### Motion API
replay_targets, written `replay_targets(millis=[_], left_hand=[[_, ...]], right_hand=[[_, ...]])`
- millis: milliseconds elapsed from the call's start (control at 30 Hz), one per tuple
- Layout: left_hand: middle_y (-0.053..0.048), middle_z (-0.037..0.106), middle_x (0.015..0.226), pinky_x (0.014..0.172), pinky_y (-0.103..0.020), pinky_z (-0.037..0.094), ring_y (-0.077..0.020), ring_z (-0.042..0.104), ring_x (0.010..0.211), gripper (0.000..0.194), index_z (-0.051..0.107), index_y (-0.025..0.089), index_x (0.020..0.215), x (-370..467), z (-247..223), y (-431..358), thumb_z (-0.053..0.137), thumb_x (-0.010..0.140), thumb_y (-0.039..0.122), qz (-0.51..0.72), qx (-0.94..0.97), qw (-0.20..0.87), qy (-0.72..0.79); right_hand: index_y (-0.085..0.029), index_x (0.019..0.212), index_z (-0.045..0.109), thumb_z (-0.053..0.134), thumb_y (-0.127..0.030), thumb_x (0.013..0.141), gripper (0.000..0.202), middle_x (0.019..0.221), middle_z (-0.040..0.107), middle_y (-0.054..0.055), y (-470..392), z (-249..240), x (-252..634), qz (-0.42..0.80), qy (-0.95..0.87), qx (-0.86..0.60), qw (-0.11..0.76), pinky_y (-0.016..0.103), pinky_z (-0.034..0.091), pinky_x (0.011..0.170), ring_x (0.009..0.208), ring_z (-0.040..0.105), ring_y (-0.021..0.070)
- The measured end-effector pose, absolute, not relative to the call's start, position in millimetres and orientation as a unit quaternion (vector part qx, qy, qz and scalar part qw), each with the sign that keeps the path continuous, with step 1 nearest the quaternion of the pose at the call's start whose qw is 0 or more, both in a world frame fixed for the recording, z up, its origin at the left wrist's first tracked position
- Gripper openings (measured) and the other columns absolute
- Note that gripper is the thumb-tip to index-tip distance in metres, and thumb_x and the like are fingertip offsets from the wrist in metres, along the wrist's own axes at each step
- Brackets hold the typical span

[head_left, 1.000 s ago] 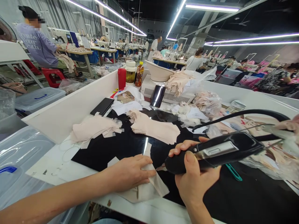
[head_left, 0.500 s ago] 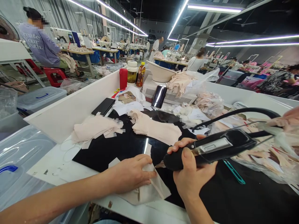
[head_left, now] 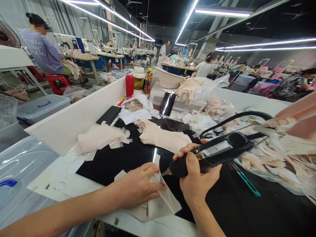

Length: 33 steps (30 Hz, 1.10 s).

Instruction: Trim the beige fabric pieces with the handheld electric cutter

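Note:
My left hand lies flat with fingers stretched out, pressing on a pale fabric piece at the table's near edge. A narrow strip of it shows beyond my fingertips. My right hand is wrapped round the dark, rounded end of a black corded hand tool with a silver metal plate on it. The tool is held above the black work surface, tilted up to the right; its exact kind I cannot make out. Beyond my hands lie a stack of beige fabric pieces and a looser beige pile.
Teal-handled tweezers lie right of my right hand. Bagged fabric scraps heap up at the right. A phone, a dark cylinder, a scale and drink containers stand farther back. Pink cloth hangs by the tool's cord.
My right hand has moved slightly left with the black tool, and the pink cloth by the cord has shifted into fuller view. My left hand stays on the fabric.

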<state>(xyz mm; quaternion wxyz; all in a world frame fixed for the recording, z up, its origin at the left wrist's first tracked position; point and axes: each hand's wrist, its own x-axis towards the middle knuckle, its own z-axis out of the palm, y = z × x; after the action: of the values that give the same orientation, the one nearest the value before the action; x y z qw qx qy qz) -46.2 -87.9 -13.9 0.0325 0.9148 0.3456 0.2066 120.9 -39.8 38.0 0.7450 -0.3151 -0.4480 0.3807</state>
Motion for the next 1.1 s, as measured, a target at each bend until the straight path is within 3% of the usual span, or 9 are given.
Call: replay_targets(millis=[300, 400, 533, 767, 1100], left_hand=[[-0.011, 0.058, 0.129, 0.104, -0.038, 0.056, -0.0265, 0.06, 0.124, 0.032, 0.063, 0.023, 0.136, -54, -9, -85, 0.063, 0.104, 0.028, 0.212, 0.902, 0.096, 0.365], [-0.012, 0.06, 0.128, 0.106, -0.037, 0.055, -0.0246, 0.061, 0.123, 0.022, 0.064, 0.017, 0.126, -58, -1, -72, 0.052, 0.109, 0.024, 0.219, 0.902, 0.099, 0.359], [-0.013, 0.065, 0.124, 0.109, -0.036, 0.053, -0.0225, 0.062, 0.121, 0.024, 0.065, 0.012, 0.121, -58, -3, -47, 0.045, 0.11, 0.02, 0.223, 0.923, 0.106, 0.296], [-0.011, 0.07, 0.12, 0.099, -0.032, 0.057, -0.0209, 0.068, 0.111, 0.026, 0.07, 0.014, 0.118, -70, -17, -35, 0.047, 0.111, 0.023, 0.221, 0.926, 0.122, 0.282], [-0.011, 0.067, 0.129, 0.102, -0.033, 0.055, -0.0242, 0.069, 0.117, 0.027, 0.071, 0.021, 0.128, -82, -12, -43, 0.053, 0.11, 0.027, 0.202, 0.921, 0.159, 0.293]], right_hand=[[-0.027, 0.12, 0.054, 0.078, -0.023, 0.088, 0.041, 0.087, 0.066, -0.005, -39, 32, 119, 0.377, -0.466, -0.306, 0.74, 0.031, 0.059, 0.061, 0.063, 0.065, 0.0124], [-0.027, 0.121, 0.055, 0.078, -0.021, 0.088, 0.041, 0.088, 0.067, -0.005, -38, 30, 119, 0.375, -0.469, -0.295, 0.743, 0.029, 0.059, 0.061, 0.062, 0.065, 0.0118], [-0.027, 0.121, 0.056, 0.078, -0.02, 0.088, 0.04, 0.088, 0.068, -0.006, -37, 28, 119, 0.369, -0.475, -0.287, 0.746, 0.027, 0.059, 0.06, 0.062, 0.065, 0.0107], [-0.027, 0.12, 0.056, 0.078, -0.021, 0.089, 0.039, 0.088, 0.068, -0.006, -38, 27, 119, 0.366, -0.477, -0.291, 0.744, 0.027, 0.059, 0.059, 0.062, 0.065, 0.0109], [-0.028, 0.121, 0.054, 0.079, -0.024, 0.088, 0.042, 0.088, 0.066, -0.004, -37, 27, 119, 0.368, -0.478, -0.295, 0.741, 0.03, 0.058, 0.062, 0.065, 0.065, 0.0129]])
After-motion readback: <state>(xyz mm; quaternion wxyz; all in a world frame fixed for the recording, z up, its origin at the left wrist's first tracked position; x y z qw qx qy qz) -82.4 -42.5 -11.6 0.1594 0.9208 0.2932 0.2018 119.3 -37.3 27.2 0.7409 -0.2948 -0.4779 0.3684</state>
